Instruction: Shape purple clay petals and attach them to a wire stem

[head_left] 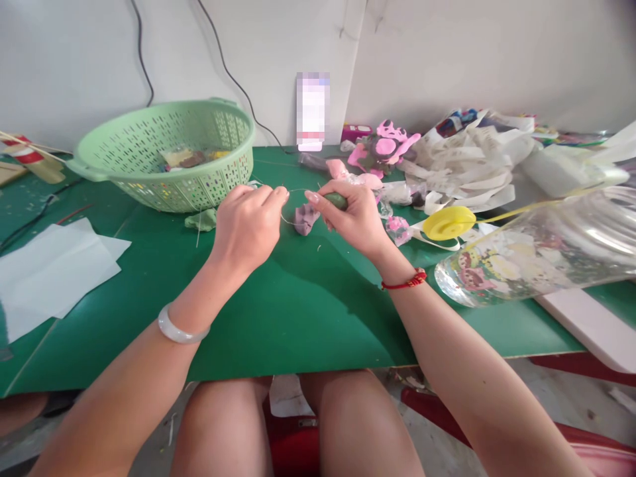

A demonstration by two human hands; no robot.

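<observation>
- While the right fingers (313,196) of the right hand (354,222) curl round an oblong lump of soft green clay (336,201), pinching it between thumb and fingertips, the left fingers (276,195) of the left hand (246,225) press together on a thin pale wire (297,190).
- That wire spans the gap between the hands, sagging into a small loop on the left, and the green lump is held in the air above the tabletop.
- Just below the hands, a crumpled lump of mauve clay (305,220) sits on the green-topped tabletop (298,318).
- Further left lies a flattened scrap of pale green clay (201,219), beside a round, perforated, light green plastic basket (163,119) holding some small coloured pieces.
- A white paper sheet (52,271) lies at the left of the tabletop.
- To the right are crumpled pink and mauve clay shapes (385,144), a heap of white paper strips (467,159), a flat yellow plastic disc (448,223) and a clear patterned bottle (536,248) lying tilted on its side.
- A pale bangle (183,324) circles the left wrist; a red cord bracelet (405,279) circles the right.
</observation>
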